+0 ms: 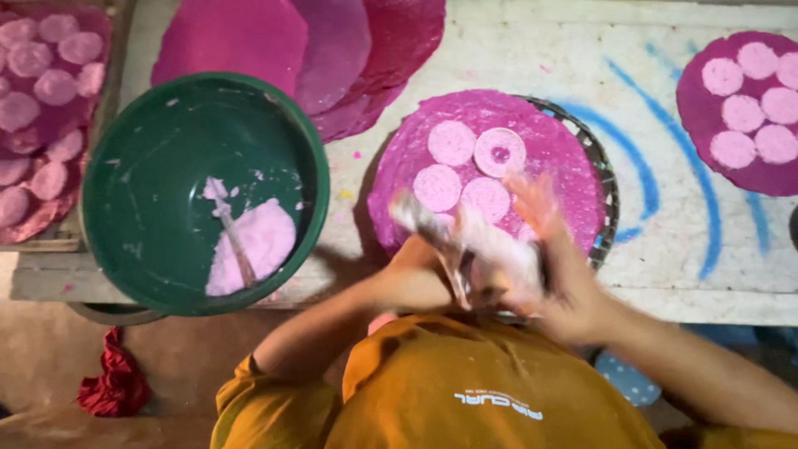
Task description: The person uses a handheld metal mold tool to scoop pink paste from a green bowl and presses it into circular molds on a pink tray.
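Note:
A round magenta sheet [565, 141] lies on a woven tray [605, 179] at the table's near edge. Three pale pink rounds [451, 142] sit on it, plus a fourth round with a ring shape and a dark centre [499, 151]. My left hand [432, 262] and my right hand [553, 249] meet over the sheet's near side, both blurred by motion and smeared with pale paste. A whitish smeared shape [416, 216] sticks out up-left from between them. What it is, and which hand holds it, is too blurred to tell.
A green basin [150, 166] to the left holds pink batter [266, 241] with a stick [237, 245] in it. Plain magenta sheets [249, 33] overlap at the back. Sheets covered with pale rounds lie at the far right [706, 125] and far left [41, 83]. A red cloth [116, 382] is on the floor.

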